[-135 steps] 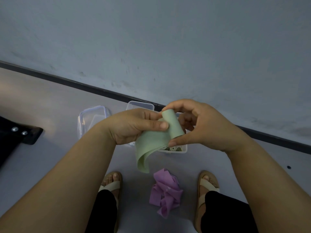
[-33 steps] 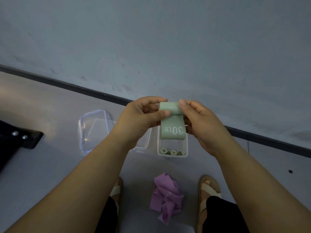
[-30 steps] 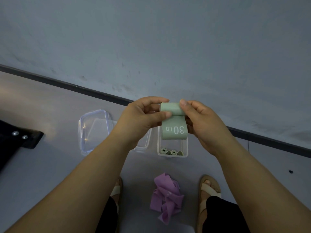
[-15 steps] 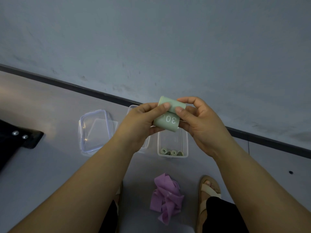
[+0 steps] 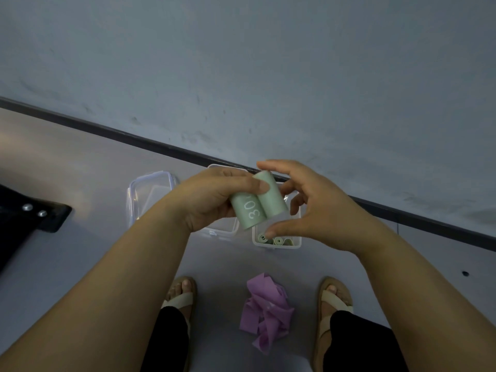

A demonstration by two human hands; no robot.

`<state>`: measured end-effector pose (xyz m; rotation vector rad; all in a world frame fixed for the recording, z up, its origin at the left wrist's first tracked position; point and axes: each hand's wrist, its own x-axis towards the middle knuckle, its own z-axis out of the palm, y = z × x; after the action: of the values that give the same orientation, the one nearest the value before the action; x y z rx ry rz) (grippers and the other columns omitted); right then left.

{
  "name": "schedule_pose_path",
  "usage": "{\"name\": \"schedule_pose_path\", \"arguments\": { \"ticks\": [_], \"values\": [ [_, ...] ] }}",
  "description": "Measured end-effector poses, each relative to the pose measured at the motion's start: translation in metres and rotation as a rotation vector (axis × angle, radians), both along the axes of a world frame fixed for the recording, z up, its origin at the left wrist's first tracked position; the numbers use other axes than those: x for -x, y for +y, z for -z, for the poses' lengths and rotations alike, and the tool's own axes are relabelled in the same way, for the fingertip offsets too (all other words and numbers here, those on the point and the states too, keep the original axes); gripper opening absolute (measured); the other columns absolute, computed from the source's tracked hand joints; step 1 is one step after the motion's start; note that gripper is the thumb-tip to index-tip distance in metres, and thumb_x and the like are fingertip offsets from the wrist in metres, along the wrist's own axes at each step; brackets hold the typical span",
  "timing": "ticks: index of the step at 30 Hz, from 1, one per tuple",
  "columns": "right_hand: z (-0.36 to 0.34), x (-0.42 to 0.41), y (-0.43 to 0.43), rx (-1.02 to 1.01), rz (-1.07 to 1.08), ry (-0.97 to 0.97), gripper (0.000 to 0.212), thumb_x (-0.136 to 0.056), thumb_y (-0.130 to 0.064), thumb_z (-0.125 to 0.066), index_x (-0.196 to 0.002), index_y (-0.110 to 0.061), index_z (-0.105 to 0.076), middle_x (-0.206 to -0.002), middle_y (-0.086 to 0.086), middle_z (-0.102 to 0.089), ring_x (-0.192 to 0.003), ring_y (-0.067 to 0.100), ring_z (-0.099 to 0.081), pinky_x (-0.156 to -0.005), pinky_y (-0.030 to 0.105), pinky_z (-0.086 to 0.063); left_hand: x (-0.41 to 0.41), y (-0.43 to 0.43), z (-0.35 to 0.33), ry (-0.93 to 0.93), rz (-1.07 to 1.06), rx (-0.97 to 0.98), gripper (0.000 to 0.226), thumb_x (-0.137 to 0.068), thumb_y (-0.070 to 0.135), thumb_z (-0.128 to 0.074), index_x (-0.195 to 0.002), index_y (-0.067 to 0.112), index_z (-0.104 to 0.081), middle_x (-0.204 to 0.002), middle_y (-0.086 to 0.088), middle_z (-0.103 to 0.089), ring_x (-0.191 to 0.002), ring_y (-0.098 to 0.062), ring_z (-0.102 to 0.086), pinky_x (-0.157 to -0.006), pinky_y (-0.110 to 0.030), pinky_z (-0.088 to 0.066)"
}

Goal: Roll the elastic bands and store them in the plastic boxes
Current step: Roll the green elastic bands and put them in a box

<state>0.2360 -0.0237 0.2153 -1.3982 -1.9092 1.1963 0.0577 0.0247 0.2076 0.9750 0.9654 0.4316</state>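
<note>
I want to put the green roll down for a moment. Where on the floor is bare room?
The widest bare floor lies left of the lid, between the skirting and the black object. A narrow strip runs between the box with rolls and the purple bands. Around the second box and the sandals it is crowded.

Under the green roll (image 5: 259,204) in the left hand (image 5: 212,200), the open plastic box (image 5: 276,247) is lying uncovered, rolled bands (image 5: 276,240) filling its near end; the right hand (image 5: 319,210) is partly covering it. A second box (image 5: 222,233) and clear lid (image 5: 150,191) are crowding the floor (image 5: 80,264) leftward, the wall (image 5: 268,76) blocking beyond.
</note>
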Motion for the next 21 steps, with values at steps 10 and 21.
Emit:
{"name": "schedule_pose_path", "arguments": {
  "ticks": [10,21],
  "values": [
    [-0.0062,-0.0029,-0.0002,-0.03,0.089,0.063,0.06,-0.055,-0.022,-0.087,-0.1,-0.043,-0.054,-0.077,-0.034,-0.055,-0.066,-0.004,-0.052,-0.056,0.01,-0.042,-0.0027,-0.0013,0.0041,-0.121,0.025,0.152,0.037,-0.069,0.014,-0.066,-0.103,0.0,-0.065,-0.097,-0.014,-0.071,-0.083,-0.02,-0.069,-0.071,-0.027,-0.058],
    [-0.0007,-0.0048,0.0023,0.086,0.154,0.312,0.063,-0.045,-0.034,-0.091,-0.101,-0.038,-0.061,-0.107,0.004,-0.064,-0.092,0.033,-0.059,-0.078,0.042,-0.054,-0.0029,-0.0012,0.0008,-0.106,-0.047,0.166,0.029,-0.062,0.004,-0.061,-0.091,-0.001,-0.062,-0.072,-0.008,-0.07,-0.062,-0.013,-0.068,-0.056,-0.02,-0.055]
  ]
}}
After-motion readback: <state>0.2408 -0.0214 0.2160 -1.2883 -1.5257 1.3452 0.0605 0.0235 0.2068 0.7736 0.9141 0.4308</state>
